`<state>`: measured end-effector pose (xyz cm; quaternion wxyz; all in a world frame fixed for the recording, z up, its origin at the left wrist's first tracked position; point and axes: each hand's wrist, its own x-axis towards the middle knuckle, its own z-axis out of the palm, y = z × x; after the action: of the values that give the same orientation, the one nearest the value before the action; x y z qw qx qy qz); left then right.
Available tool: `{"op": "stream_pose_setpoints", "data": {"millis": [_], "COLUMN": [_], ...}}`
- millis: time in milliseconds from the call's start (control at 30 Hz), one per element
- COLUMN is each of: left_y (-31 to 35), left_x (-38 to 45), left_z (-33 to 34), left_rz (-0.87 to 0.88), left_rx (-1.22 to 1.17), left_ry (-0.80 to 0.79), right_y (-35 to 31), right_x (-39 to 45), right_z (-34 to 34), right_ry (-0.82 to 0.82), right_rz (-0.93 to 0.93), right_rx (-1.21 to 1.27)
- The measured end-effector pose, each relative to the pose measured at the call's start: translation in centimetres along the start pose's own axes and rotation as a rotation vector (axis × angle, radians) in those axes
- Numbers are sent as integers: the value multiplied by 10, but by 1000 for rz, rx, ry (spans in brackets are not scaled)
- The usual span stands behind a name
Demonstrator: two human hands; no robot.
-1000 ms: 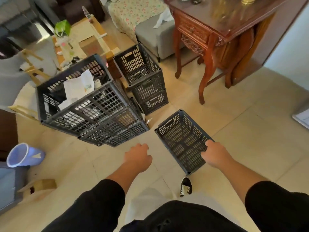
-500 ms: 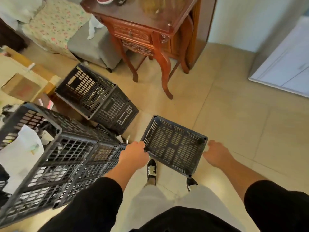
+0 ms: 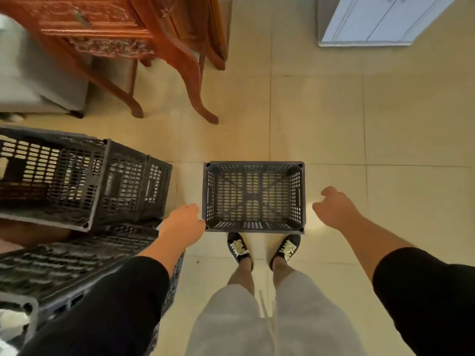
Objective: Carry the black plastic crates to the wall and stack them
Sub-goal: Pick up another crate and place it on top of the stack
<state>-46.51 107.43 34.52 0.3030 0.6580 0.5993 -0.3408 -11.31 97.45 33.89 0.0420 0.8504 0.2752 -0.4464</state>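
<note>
At the far left, a grey upholstered stool [image 3: 38,80] stands beside a carved reddish-brown wooden console [image 3: 108,29] whose curved legs reach down to the beige tiled floor [image 3: 334,124]. Below them a cluster of black perforated plastic crates [image 3: 84,181] is piled at the left edge, the upper one tilted and overlapping a lower black slatted crate [image 3: 64,263]; something white shows in the bottom-left corner, too blurred to tell.

The left hand [image 3: 183,224], its forearm coming out of a black sleeve, sits at the near left corner of a single empty black perforated plastic crate [image 3: 253,196]. Its grip is curled at that corner; whether the fingers actually pinch the rim cannot be told. This crate is upright and square to the viewer, just ahead of two dark lace-up shoes [image 3: 262,249], and stands apart from the pile on the left.

The right hand [image 3: 336,209] is off to the right of the crate, clear of its wall, fingers loosely curled and holding nothing. At the upper right stands a pale blue-white cabinet [image 3: 380,19].
</note>
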Motion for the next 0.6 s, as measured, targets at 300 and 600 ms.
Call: {"op": "stream_pose_setpoints", "data": {"millis": [300, 600], "left_y": [-6, -18], "left_x": [109, 237], "left_z": [77, 153], "left_rz": [1, -56], "left_rx": [-69, -135], "left_ry": [-94, -26], "right_y": [57, 94], "right_x": [91, 204], "right_z": [79, 170], "right_ry": [0, 22], "right_rz": [140, 176], "right_rx": [79, 100]}}
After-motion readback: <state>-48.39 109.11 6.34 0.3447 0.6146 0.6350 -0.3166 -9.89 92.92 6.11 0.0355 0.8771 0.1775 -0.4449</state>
